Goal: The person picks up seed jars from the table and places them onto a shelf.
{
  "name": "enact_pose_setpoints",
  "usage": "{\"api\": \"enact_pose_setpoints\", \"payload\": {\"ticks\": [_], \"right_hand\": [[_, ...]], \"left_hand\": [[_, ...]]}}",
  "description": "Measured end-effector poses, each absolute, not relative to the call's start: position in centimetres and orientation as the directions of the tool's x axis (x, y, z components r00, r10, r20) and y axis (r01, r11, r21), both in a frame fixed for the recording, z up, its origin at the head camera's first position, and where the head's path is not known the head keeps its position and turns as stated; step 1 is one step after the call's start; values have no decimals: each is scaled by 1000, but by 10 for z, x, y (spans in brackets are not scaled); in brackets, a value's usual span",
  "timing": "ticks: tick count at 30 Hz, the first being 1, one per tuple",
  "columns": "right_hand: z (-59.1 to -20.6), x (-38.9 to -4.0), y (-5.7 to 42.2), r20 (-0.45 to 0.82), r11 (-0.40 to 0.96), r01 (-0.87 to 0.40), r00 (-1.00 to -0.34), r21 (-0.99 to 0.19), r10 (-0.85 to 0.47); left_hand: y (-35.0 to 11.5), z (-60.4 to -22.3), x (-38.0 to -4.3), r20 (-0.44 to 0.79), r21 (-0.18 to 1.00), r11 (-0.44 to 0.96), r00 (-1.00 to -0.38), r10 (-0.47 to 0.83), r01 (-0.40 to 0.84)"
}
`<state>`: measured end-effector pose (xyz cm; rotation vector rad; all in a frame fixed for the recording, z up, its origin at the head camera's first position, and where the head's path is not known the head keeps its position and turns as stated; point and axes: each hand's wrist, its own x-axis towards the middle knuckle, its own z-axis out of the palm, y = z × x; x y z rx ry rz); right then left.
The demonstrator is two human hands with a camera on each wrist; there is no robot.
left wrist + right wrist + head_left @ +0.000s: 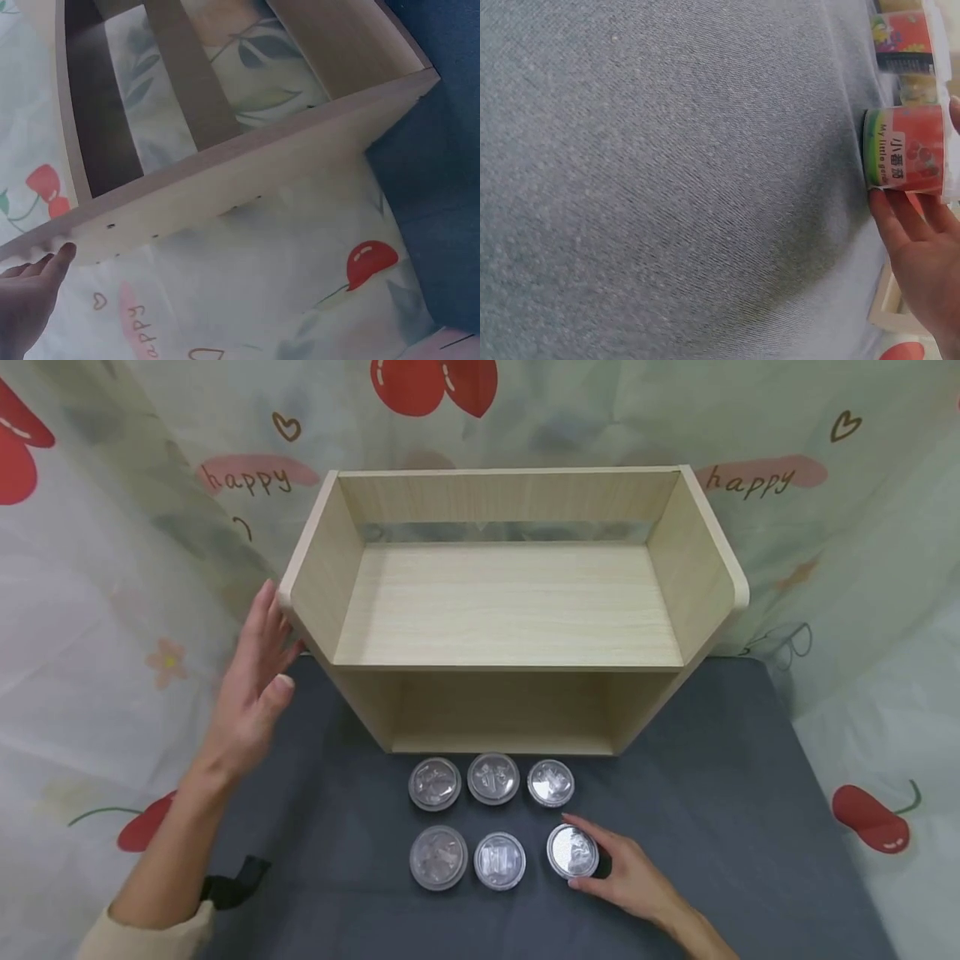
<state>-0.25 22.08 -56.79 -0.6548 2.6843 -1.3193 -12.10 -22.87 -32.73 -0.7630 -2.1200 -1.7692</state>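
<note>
My right hand (626, 872) grips a small round can (572, 851) with a clear lid, thumb on its near side and fingers on its far side. The right wrist view gives the can's red label (911, 150) with cherry tomatoes and "My little garden" lettering. It stands upright on the dark cloth at the right of the front row. Straight-fingered, my left hand (251, 681) lies along the outer left side of a pale wooden shelf (495, 610), fingertips right at its edge; the left wrist view has these fingers (56, 266) beside the panel.
Left of the held can are two more lidded cans, one large (438, 858) and one smaller (500, 861). Another three, including a middle can (492, 778), line the shelf's front. A patterned curtain (600, 410) hangs behind. A black strap (236, 882) lies near the left forearm.
</note>
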Motion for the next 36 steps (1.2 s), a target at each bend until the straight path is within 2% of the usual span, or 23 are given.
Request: {"api": "enact_pose_setpoints", "payload": {"ticks": [8,12,22,36], "right_hand": [[-553,-8,223,77,566,-345,-893,-749,-443],[-540,-14,224,79,551,-366,-877,-750,-475],[-504,-24,218,97,489,-386,-851,-782,-517],[-468,-42,207,135,423,-418,-821,-803,-555]], "left_hand": [[-225,-322,-130,588,783,43,-761,275,620],[-226,-320,-133,595,783,15,-756,274,622],[-224,-314,-141,549,830,-50,-799,245,555],[-216,-308,-148,433,888,-237,-891,139,394]]}}
